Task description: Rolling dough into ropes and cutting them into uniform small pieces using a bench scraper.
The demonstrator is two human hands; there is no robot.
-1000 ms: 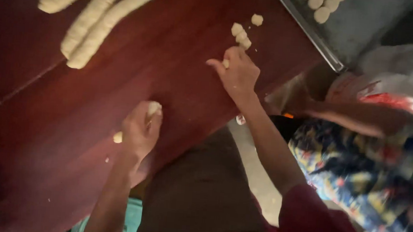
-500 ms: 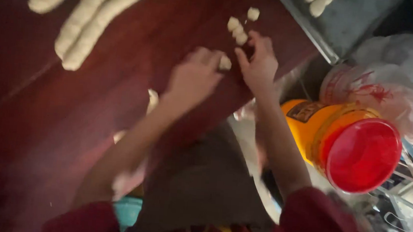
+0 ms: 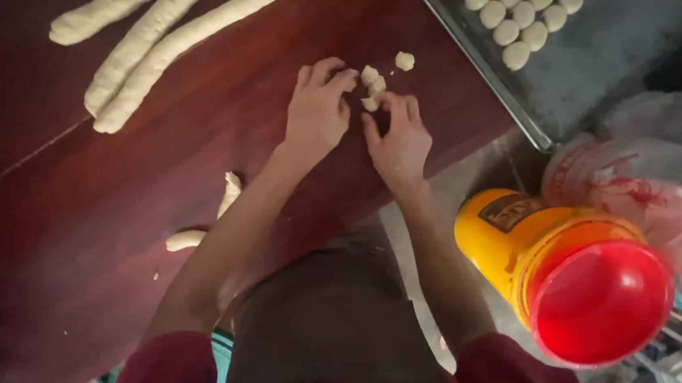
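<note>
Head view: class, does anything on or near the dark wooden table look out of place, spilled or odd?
Mostly tidy. Two stray dough scraps lie by the left forearm, apart from the cut pieces both hands work. The yellow tub beside the table looks tipped, though the camera angle may cause that.

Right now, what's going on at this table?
A person is working dough on a dark red wooden table. Both hands, the left hand and right hand, meet at a cluster of small cut dough pieces. Long dough ropes lie further up the table, and two short bits sit near the left forearm. A metal tray holds rolled dough balls. A yellow tub with a red lid stands beside the table.
</note>
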